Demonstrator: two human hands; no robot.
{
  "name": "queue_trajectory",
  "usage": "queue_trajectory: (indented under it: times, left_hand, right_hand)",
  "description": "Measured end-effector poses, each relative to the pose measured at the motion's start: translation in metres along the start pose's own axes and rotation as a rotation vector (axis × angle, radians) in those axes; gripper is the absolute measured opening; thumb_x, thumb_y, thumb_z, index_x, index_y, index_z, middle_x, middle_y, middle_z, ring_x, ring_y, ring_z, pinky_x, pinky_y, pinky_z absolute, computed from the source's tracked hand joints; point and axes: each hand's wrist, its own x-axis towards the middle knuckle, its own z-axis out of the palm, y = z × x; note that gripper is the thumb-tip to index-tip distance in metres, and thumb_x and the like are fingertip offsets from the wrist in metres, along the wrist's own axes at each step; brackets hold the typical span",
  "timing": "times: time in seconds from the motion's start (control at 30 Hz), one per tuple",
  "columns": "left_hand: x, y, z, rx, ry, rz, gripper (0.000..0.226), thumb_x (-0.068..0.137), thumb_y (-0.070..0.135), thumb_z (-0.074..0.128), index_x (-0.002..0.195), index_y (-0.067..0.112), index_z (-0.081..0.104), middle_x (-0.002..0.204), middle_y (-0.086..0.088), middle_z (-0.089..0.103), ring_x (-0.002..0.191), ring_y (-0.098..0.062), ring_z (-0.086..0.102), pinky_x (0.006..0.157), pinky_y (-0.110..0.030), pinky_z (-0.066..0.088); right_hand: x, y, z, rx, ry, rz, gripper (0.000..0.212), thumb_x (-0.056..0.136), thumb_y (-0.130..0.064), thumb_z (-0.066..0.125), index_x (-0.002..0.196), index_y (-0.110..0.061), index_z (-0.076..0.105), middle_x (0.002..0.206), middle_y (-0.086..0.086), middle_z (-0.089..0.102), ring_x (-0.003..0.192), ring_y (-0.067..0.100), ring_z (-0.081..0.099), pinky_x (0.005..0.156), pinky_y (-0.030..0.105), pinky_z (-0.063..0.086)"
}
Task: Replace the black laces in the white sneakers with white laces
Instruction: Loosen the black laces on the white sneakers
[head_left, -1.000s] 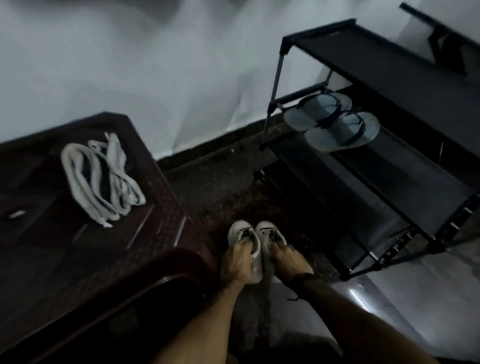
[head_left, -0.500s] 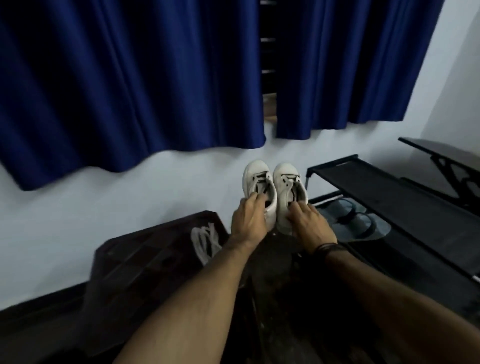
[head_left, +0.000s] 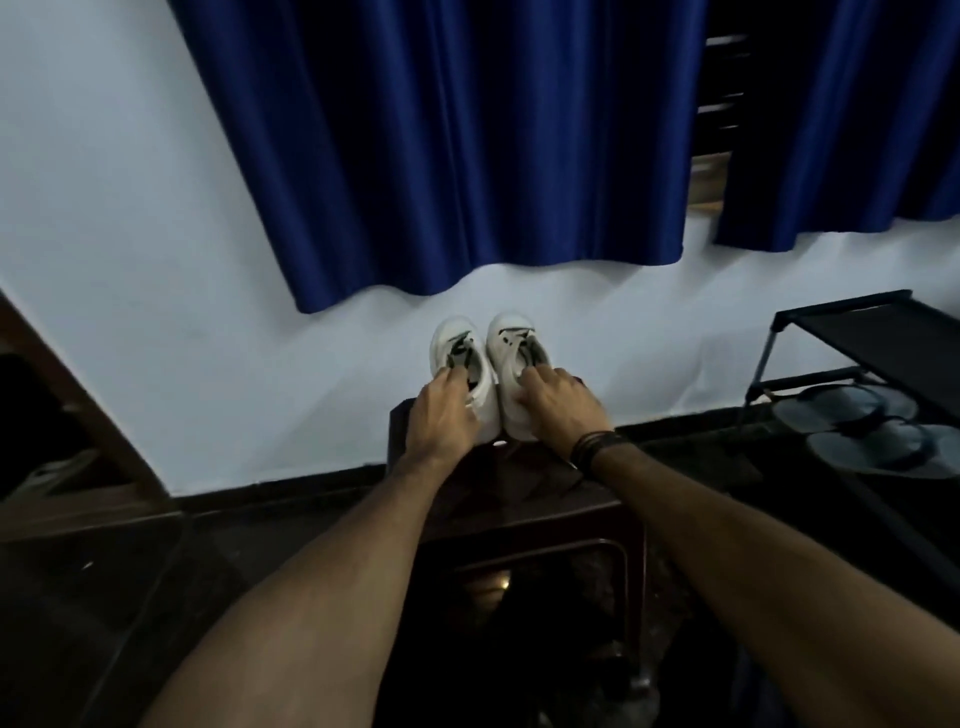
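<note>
Two white sneakers with black laces are side by side over the far end of a dark brown table (head_left: 524, 509), toes pointing away from me. My left hand (head_left: 441, 415) grips the left sneaker (head_left: 457, 338) with fingers hooked into its opening. My right hand (head_left: 556, 410), with a dark band at the wrist, grips the right sneaker (head_left: 511, 338) the same way. Whether the soles touch the table is hidden by my hands. A small white bit (head_left: 500, 443) shows under the shoes; the white laces are otherwise hidden.
A blue curtain (head_left: 467, 156) hangs on the white wall behind. At the right stands a black shoe rack (head_left: 883, 332) holding grey flip-flops (head_left: 857, 426). A brown wooden frame (head_left: 78, 415) is at the left. Dark floor lies beside the table.
Both hands lifted the sneakers from the floor by the rack up and over to the far end of the table. The view swung left; the white laces are now covered.
</note>
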Motion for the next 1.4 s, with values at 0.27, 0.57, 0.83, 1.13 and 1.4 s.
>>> queue_trajectory:
  times: [0.27,0.57,0.83,1.13,1.4]
  left_hand:
    - [-0.051,-0.052,0.014,-0.003,-0.09,-0.064,0.029,0.078,0.003,0.065,0.106,0.005,0.057,0.112,-0.014,0.061,0.101,-0.037,0.061,0.079,-0.039,0.047]
    - [-0.061,-0.043,0.005,0.045,-0.173,-0.057,0.036,0.076,0.012,0.06,0.112,0.008,0.056,0.116,-0.009,0.061,0.106,-0.036,0.06,0.081,-0.044,0.053]
    - [-0.074,-0.038,-0.003,0.092,-0.219,-0.046,0.043,0.078,0.026,0.066,0.117,0.013,0.057,0.118,-0.006,0.063,0.109,-0.032,0.062,0.081,-0.04,0.051]
    - [-0.05,-0.022,0.0,0.041,0.036,-0.07,0.038,0.092,0.05,0.055,0.096,0.012,0.061,0.108,-0.006,0.062,0.103,-0.029,0.059,0.076,-0.038,0.048]
    - [-0.009,-0.008,0.032,-0.055,-0.05,-0.089,0.025,0.071,0.033,0.053,0.082,0.016,0.068,0.09,-0.004,0.066,0.098,-0.027,0.057,0.086,-0.034,0.045]
  right_hand:
    - [-0.03,-0.042,0.046,-0.037,-0.149,-0.019,0.025,0.096,-0.018,0.048,0.119,-0.007,0.052,0.118,0.014,0.057,0.11,0.036,0.055,0.075,0.042,0.045]
    - [-0.041,-0.046,0.045,-0.027,-0.073,-0.019,0.024,0.088,-0.013,0.058,0.11,-0.004,0.058,0.1,0.016,0.064,0.091,0.04,0.064,0.061,0.042,0.048]
    - [-0.06,-0.044,0.034,-0.027,-0.045,-0.089,0.021,0.093,-0.024,0.054,0.106,-0.008,0.059,0.1,0.012,0.064,0.089,0.038,0.064,0.059,0.038,0.043]
    - [-0.067,-0.033,0.031,0.104,-0.075,-0.111,0.024,0.092,-0.03,0.056,0.11,-0.015,0.057,0.104,0.006,0.06,0.087,0.036,0.063,0.063,0.043,0.049]
    - [-0.032,-0.03,0.025,0.272,0.087,0.26,0.017,0.088,-0.026,0.057,0.101,-0.016,0.058,0.107,0.004,0.057,0.096,0.03,0.06,0.069,0.043,0.051]
